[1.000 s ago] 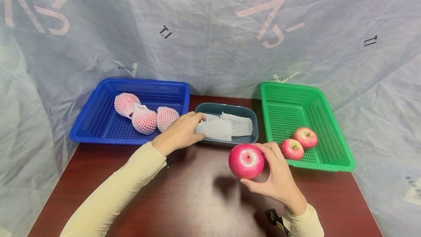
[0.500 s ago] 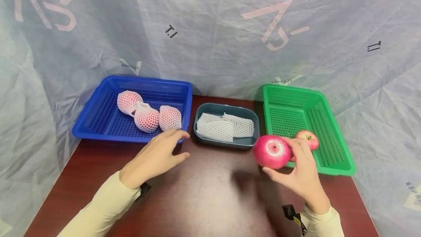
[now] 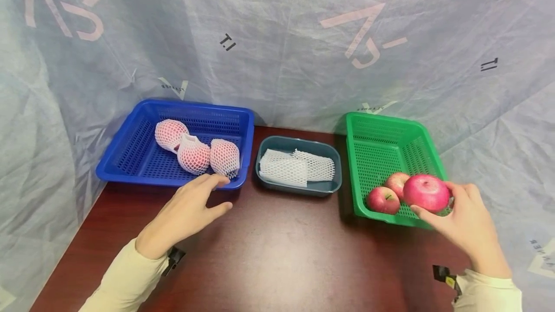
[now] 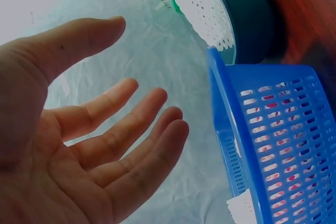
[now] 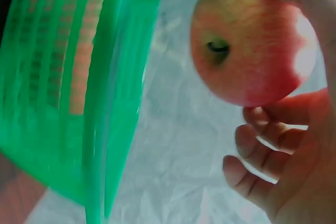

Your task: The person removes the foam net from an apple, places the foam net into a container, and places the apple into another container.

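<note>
A red apple (image 3: 427, 193) is held between the thumb and fingers of my right hand (image 3: 470, 220), above the front right part of the green basket (image 3: 357, 177). In the right wrist view the apple (image 5: 247, 45) shows its stem hollow, and the basket's wall (image 5: 105, 103) is beside it. Two bare apples (image 3: 383, 200) lie in that basket. My left hand (image 3: 184, 211) holds nothing; its fingers are spread near the front edge of the blue basket (image 3: 130, 179). Several fingers and the thumb show loosely extended in the left wrist view, with the blue basket (image 4: 283, 145) alongside.
Three apples in white foam nets (image 3: 192, 154) lie in the blue basket. Between the baskets stands a dark teal tray (image 3: 277, 188) with white foam net sleeves (image 3: 284, 167). A grey cloth (image 3: 277, 61) hangs behind the dark red table (image 3: 277, 244).
My right hand has carried the apple rightward from the table's middle to over the green basket. My left hand has drawn back from the teal tray, leftward and toward me.
</note>
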Tool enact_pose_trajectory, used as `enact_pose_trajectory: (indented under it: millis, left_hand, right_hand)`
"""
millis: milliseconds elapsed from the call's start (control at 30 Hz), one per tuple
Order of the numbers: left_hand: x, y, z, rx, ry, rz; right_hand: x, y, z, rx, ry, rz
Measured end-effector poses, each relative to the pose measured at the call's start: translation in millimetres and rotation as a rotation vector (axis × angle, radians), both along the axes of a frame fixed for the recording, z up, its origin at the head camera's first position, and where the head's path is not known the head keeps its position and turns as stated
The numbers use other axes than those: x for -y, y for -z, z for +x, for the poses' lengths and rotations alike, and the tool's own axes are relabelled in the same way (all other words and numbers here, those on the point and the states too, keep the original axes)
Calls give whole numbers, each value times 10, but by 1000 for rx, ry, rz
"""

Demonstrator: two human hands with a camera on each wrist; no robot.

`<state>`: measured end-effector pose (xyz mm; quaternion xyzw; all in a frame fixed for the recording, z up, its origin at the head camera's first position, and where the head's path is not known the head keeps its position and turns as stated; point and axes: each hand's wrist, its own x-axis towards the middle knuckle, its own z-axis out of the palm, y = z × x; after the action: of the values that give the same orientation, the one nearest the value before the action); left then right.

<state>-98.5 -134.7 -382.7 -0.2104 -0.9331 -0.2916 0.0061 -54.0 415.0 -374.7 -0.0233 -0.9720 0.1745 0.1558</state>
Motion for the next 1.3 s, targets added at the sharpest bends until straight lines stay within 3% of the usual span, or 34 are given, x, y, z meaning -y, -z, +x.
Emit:
enact_pose_trajectory:
  millis: [67, 333, 567, 700, 1033, 1300]
  left_hand:
    - [16, 12, 7, -2, -5, -4]
    - [38, 36, 27, -3, -14, -7]
    - [79, 32, 18, -18, -29, -6]
    - [96, 40, 6, -20, -34, -4]
    - [107, 35, -5, -15, -46, 6]
    - [121, 19, -29, -4, -45, -8]
  right_hand:
    - [-110, -3, -6, 85, 12, 45]
    - [-364, 89, -117, 254, 15, 163]
    - [-521, 94, -201, 472, 20, 255]
    - [-535, 61, -218, 515, 2, 265]
    - [-367, 9, -175, 438, -44, 233]
    - [164, -129, -89, 112, -128, 114]
